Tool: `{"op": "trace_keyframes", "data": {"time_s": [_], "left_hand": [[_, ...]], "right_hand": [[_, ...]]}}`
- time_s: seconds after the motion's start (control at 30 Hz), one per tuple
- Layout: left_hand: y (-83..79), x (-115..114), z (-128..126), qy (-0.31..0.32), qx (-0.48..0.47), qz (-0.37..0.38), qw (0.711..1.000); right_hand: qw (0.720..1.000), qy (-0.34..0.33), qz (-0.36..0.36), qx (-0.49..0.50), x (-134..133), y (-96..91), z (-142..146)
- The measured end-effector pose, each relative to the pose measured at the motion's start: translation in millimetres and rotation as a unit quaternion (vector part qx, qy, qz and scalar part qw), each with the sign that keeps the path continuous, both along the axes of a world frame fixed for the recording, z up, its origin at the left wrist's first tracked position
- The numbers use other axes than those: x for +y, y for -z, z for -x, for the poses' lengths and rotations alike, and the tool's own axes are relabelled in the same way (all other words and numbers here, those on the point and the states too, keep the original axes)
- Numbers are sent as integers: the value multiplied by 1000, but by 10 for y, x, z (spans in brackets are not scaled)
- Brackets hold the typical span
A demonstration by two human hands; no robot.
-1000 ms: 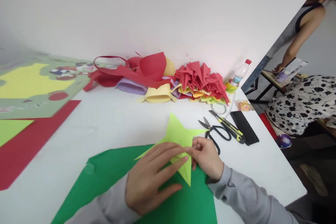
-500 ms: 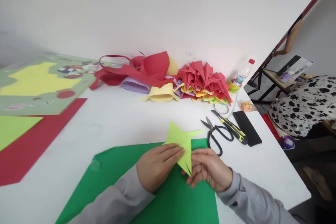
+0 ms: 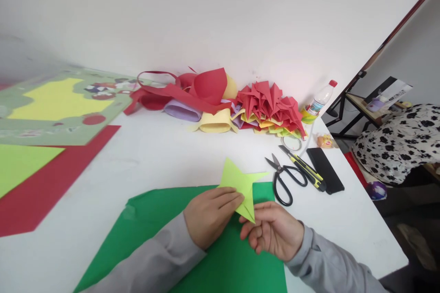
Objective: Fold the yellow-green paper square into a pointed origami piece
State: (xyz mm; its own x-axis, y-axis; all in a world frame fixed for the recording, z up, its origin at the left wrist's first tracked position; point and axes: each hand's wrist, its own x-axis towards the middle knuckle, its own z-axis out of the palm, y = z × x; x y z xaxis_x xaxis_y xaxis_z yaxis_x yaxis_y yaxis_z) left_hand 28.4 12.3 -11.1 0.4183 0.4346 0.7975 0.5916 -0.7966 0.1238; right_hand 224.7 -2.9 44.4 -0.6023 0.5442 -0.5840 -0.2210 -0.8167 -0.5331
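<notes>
A yellow-green folded paper star (image 3: 244, 185) with pointed tips is held a little above a green paper sheet (image 3: 154, 219). My left hand (image 3: 213, 215) lies across its left side, fingers together on top; the thumb is hidden. At the star's lower tip is my right hand (image 3: 275, 226), with the fingers curled and the fingertips around the tip, some of them behind it. Close by on the right lie black-handled scissors (image 3: 283, 181), blades slightly apart.
A yellow-black utility knife (image 3: 307, 171), a black phone-like slab (image 3: 325, 170), a tape roll (image 3: 291, 142) and a bottle (image 3: 319, 100) are at the right. Red folded paper (image 3: 268, 100) and paper rolls (image 3: 216, 121) line the wall. A patterned board (image 3: 65, 135) lies left. Someone in floral cloth (image 3: 402, 142) is beyond the table.
My right fingers have shifted slightly at the star's lower tip, and the slit there looks narrower. The left hand keeps its hold. The whole view has moved slightly.
</notes>
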Motion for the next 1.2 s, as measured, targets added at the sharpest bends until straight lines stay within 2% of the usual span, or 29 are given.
{"op": "trace_keyframes", "data": {"time_s": [0.17, 0.3, 0.53, 0.7, 0.93, 1.2], "left_hand": [[7, -17, -3, -4, 7, 2, 1000], [-18, -27, 1, -7, 15, 6, 1000], [-172, -60, 52, 3, 45, 53, 998], [-209, -71, 70, 7, 51, 78, 996], [-231, -84, 61, 10, 51, 116, 992], [-218, -62, 58, 15, 35, 135, 990]], "right_hand": [[997, 12, 72, 8, 6, -21, -29], [997, 16, 73, -4, -5, -44, -7], [999, 14, -7, -30, -55, -40, 50], [996, 2, -59, -65, -58, -53, 71], [964, -47, -182, -187, -87, 2, 105], [973, -28, -169, -157, -26, -16, 116]]}}
